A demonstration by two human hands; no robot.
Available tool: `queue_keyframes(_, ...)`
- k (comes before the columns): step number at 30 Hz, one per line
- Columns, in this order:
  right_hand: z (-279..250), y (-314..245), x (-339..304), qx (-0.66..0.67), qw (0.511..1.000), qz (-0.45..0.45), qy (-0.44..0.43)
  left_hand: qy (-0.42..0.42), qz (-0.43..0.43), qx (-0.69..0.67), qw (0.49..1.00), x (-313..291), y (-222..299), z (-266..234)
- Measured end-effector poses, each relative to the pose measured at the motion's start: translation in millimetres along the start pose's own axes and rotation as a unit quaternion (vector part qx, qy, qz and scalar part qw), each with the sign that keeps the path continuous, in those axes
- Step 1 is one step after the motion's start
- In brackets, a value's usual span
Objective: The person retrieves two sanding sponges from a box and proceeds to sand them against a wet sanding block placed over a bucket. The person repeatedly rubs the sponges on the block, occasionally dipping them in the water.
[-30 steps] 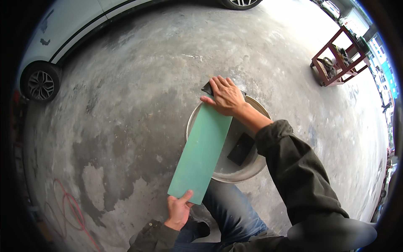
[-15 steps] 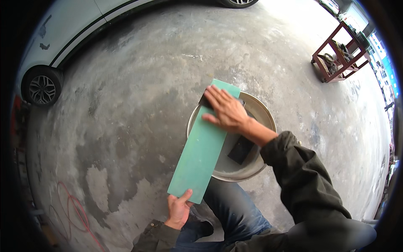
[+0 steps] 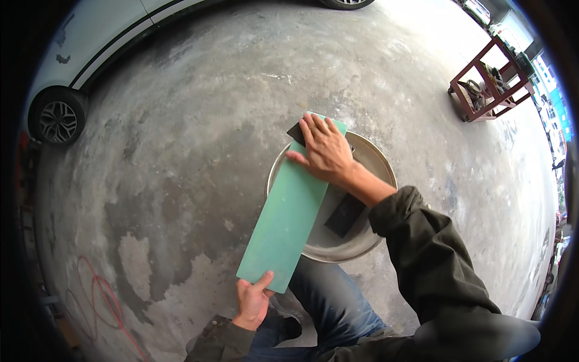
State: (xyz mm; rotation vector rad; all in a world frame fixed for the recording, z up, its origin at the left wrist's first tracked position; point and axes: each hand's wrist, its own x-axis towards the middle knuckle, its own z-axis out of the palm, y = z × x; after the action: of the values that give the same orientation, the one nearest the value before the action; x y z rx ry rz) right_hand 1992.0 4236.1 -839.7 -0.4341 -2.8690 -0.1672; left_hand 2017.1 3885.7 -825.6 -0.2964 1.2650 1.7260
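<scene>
A long pale-green panel (image 3: 283, 217) lies slanted across a round metal basin (image 3: 391, 161), its near end sticking out toward me. My left hand (image 3: 252, 303) grips that near end, thumb on top and fingers underneath. At the far end, my right hand (image 3: 329, 151) presses flat on the panel, fingers stretched and thumb out to the left. Under its palm is a dark sheet that looks like sandpaper (image 3: 295, 131); its left corner shows past the fingers, and the rest is mostly hidden. Inside the basin, right of the panel, a dark rectangular piece (image 3: 345, 215) rests in greyish water.
My knee in jeans (image 3: 332, 295) is just below the basin. A white car (image 3: 102, 36) stands at the upper left. A dark-red tool cart (image 3: 491, 81) is at the upper right. A red hose (image 3: 111, 301) curls over the concrete floor (image 3: 181, 181) at lower left.
My right hand has slid a little toward the panel's far end with the dark sheet under it, its fingers now pointing more straight ahead. The left hand keeps its grip.
</scene>
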Motion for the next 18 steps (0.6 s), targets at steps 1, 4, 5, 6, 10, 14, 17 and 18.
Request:
queue_keyframes(1, -3.1, 9.3, 6.0, 0.027, 0.999, 0.003, -0.03, -0.01, -0.001, 0.001, 1.0, 2.2, -2.1, -3.8)
queue_keyframes(4, -1.2, 20.0, 19.7, 0.071, 0.995, 0.053, -0.04, -0.012, 0.006, -0.009, 1.0, 5.6, 2.5, -7.5)
queue_keyframes(5, 0.9, 13.3, 11.6, 0.028, 0.998, 0.054, -0.033, -0.008, 0.011, -0.014, 1.0, 7.2, 7.1, -6.8)
queue_keyframes(6, 2.2, 6.1, 2.0, 0.044, 0.999, 0.012, -0.021, 0.0, 0.029, -0.015, 0.999, 8.6, 17.5, -4.7)
queue_keyframes(10, -10.6, -35.2, -35.5, 0.151, 0.972, -0.18, -0.026, 0.007, 0.047, 0.004, 0.999, 14.5, 34.0, -16.0)
queue_keyframes(14, -3.1, 26.0, 2.8, 0.111, 0.992, -0.036, -0.049, -0.022, 0.04, 0.006, 0.999, 21.4, 30.8, -11.7)
queue_keyframes(17, 14.8, 10.2, 22.3, 0.076, 0.988, 0.116, -0.064, -0.017, 0.042, 0.004, 0.999, 19.8, 32.1, -11.0)
queue_keyframes(18, 11.1, -5.5, 18.1, 0.037, 0.992, 0.095, -0.079, -0.016, 0.045, 0.004, 0.999, 18.9, 34.5, -12.9)
